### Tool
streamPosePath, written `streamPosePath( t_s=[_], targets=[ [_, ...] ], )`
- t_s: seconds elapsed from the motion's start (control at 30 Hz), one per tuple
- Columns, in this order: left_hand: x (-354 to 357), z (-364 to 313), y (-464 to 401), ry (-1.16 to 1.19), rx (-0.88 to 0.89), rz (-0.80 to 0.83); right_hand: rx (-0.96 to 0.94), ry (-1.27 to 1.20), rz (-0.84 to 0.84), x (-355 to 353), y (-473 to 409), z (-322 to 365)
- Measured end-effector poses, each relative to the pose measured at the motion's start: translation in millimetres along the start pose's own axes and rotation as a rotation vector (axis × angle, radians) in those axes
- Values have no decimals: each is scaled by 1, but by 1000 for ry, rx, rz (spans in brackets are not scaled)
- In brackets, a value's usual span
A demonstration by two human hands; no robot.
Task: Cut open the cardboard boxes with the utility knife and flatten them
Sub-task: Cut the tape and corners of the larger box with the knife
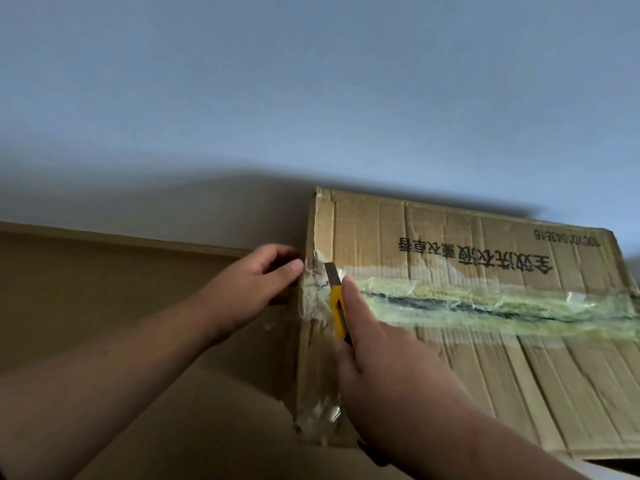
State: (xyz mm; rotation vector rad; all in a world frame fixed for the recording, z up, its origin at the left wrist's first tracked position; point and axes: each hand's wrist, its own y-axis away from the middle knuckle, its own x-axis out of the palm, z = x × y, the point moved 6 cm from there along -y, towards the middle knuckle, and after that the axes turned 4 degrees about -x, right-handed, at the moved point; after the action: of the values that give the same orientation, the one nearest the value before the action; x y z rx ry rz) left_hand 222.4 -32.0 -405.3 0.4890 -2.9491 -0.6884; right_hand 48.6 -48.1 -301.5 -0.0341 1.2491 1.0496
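Worn brown cardboard box (467,327) with upside-down black print, lying at right, top face sealed by a wide strip of clear, yellowed packing tape (502,306) running left to right along the flap seam. Second plain brown cardboard surface (104,289) at left and underneath; box or flat sheet, cannot tell. Pale wall (311,81) behind.

Right hand (391,379) wrapped around yellow-handled utility knife (337,306), index finger laid straight along the handle, probably to press down and steer. Silver blade extended, tip set on the tape at the far left end of the seam, just beside the box's left edge. Likely placed there so the cut can run the full seam toward the right.

Left hand (258,289) on the box's left side face, fingers curled against the upper edge, thumb tip touching the torn tape at the corner. Apparently bracing the box so it does not slide under the blade. Sits very close to the blade, so risk of a nick if the knife slips left.

Tape uncut along most of its length; flaps closed, box not yet flattened.
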Motion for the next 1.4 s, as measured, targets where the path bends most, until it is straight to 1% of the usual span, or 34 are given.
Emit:
streamPosePath(
  t_s=[0.17,0.3,0.6,0.77,1.0,1.23,1.4],
  targets=[
    [5,-4,-1,44,17,-9,9,-17,1,-3,-5,20],
    [6,-2,-6,102,-17,-7,13,-37,11,2,-8,25],
    [4,0,-7,54,-8,14,-4,-25,29,2,-6,25],
    [6,-1,-5,77,-8,14,-1,16,2,3,-5,23],
    [7,-5,-4,53,20,-11,-10,-5,-44,-3,-2,26],
    [9,-2,-3,151,-21,10,21,8,-18,6,-4,25],
    [9,-1,-3,131,-2,23,30,31,-9,10,-9,25]
  ],
)
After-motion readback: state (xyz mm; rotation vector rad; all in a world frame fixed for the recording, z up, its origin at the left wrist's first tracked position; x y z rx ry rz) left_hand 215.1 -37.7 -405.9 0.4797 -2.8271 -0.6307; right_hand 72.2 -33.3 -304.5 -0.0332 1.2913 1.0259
